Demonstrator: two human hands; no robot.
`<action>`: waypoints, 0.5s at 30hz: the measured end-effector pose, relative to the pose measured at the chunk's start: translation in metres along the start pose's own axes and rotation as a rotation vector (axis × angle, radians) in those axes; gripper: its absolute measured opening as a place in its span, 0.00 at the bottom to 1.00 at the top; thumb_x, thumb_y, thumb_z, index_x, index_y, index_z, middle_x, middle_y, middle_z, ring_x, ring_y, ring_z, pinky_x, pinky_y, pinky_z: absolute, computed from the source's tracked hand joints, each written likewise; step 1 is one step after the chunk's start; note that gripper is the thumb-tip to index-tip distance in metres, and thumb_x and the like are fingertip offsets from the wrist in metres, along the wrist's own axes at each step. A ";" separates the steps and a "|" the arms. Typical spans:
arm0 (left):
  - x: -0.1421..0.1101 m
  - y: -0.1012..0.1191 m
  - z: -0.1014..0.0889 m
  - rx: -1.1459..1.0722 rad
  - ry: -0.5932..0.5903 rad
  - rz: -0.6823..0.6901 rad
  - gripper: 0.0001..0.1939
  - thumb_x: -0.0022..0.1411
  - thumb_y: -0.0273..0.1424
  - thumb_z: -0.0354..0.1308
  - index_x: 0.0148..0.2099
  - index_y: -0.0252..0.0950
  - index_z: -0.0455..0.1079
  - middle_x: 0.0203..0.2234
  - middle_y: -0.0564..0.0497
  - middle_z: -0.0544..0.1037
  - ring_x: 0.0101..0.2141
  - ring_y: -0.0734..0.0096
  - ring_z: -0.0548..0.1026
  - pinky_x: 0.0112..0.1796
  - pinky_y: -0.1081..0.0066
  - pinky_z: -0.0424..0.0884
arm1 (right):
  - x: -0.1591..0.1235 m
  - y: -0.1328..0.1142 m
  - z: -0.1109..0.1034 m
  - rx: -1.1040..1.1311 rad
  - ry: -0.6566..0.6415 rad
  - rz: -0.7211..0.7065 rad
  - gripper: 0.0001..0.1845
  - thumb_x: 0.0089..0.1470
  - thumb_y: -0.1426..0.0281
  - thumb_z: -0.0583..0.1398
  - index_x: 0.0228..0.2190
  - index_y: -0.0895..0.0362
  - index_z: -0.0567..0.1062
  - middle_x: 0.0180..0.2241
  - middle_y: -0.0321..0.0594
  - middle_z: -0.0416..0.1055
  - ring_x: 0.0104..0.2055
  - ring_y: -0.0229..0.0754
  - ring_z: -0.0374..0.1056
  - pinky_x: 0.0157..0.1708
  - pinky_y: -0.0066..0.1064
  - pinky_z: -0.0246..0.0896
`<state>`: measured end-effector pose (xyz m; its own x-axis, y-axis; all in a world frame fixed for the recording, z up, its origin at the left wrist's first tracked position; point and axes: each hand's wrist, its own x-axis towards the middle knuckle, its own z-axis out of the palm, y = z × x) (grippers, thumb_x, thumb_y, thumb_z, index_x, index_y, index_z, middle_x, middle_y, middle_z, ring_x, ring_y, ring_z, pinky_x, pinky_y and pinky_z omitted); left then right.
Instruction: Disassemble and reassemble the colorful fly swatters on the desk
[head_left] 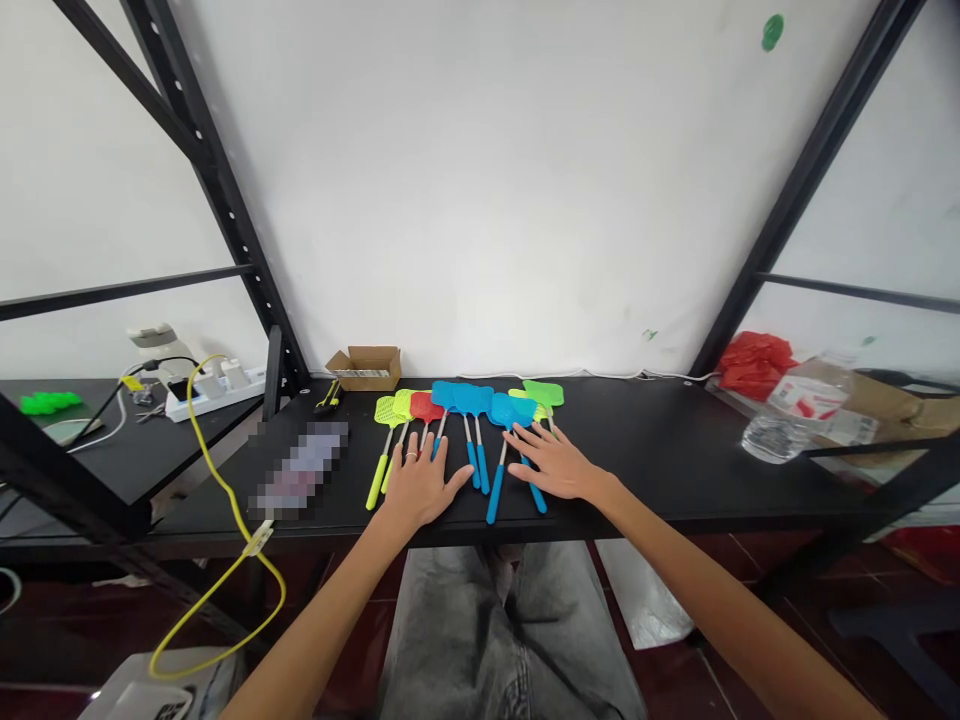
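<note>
Several fly swatters lie side by side on the black table, heads toward the wall and handles toward me. At the left are yellow-green swatters [377, 482], then a red swatter [427, 406]. Blue swatters [472, 400] fill the middle, and a green swatter [544, 393] is at the right. My left hand [422, 482] rests flat with spread fingers over the handles of the red and some neighbouring swatters. My right hand [553, 464] lies spread over the shafts of the right-hand blue and green ones. Both hands cover parts of the handles beneath.
An open cardboard box [367, 368] stands by the wall, with a black-and-yellow tool [328, 399] beside it. A blurred device [304, 470] with a yellow cable [229, 490] lies left. A power strip [217, 393] is farther left. Plastic bottle [799, 410] and red bag [756, 365] sit right.
</note>
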<state>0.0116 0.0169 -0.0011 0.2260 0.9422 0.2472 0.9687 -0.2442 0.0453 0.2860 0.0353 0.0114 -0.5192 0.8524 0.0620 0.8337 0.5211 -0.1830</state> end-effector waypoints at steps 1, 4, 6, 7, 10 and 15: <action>-0.004 -0.001 0.000 0.019 0.015 -0.021 0.45 0.64 0.60 0.36 0.68 0.30 0.58 0.65 0.34 0.58 0.66 0.37 0.51 0.61 0.42 0.48 | -0.006 0.007 0.000 0.001 -0.002 0.014 0.40 0.60 0.40 0.39 0.68 0.42 0.44 0.70 0.33 0.36 0.71 0.60 0.32 0.65 0.58 0.27; -0.013 0.002 0.000 0.045 0.063 -0.036 0.47 0.64 0.60 0.36 0.67 0.27 0.59 0.66 0.31 0.56 0.66 0.36 0.50 0.61 0.42 0.48 | -0.019 0.022 -0.001 -0.002 -0.009 0.043 0.41 0.60 0.40 0.40 0.68 0.41 0.43 0.70 0.33 0.36 0.71 0.61 0.32 0.65 0.60 0.26; -0.015 0.008 -0.002 0.020 0.079 0.009 0.45 0.64 0.60 0.37 0.68 0.30 0.58 0.67 0.34 0.53 0.66 0.37 0.48 0.61 0.42 0.48 | -0.021 0.024 -0.001 -0.002 -0.013 0.047 0.41 0.59 0.39 0.40 0.68 0.41 0.42 0.70 0.33 0.34 0.71 0.62 0.30 0.64 0.61 0.25; -0.016 0.013 -0.003 -0.002 0.080 0.050 0.44 0.64 0.60 0.37 0.68 0.33 0.57 0.68 0.37 0.52 0.67 0.38 0.47 0.62 0.42 0.47 | -0.020 0.023 0.000 0.000 -0.017 0.045 0.41 0.59 0.39 0.41 0.68 0.41 0.41 0.70 0.33 0.34 0.71 0.63 0.30 0.64 0.62 0.24; -0.011 0.031 -0.004 -0.078 0.046 0.196 0.40 0.66 0.58 0.36 0.70 0.40 0.52 0.69 0.44 0.50 0.68 0.42 0.45 0.62 0.42 0.45 | -0.006 0.011 0.000 0.012 -0.043 0.020 0.41 0.58 0.38 0.42 0.67 0.38 0.41 0.70 0.32 0.31 0.70 0.66 0.28 0.62 0.67 0.19; 0.005 0.049 -0.002 -0.132 -0.086 0.228 0.40 0.66 0.59 0.33 0.72 0.45 0.47 0.69 0.49 0.49 0.67 0.43 0.49 0.62 0.41 0.47 | 0.024 -0.011 -0.002 0.007 -0.058 -0.001 0.41 0.58 0.38 0.40 0.67 0.36 0.42 0.71 0.33 0.31 0.70 0.67 0.27 0.60 0.69 0.13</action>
<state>0.0602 0.0097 0.0040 0.4499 0.8743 0.1823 0.8714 -0.4744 0.1248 0.2649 0.0500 0.0163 -0.5302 0.8478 0.0051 0.8319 0.5214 -0.1899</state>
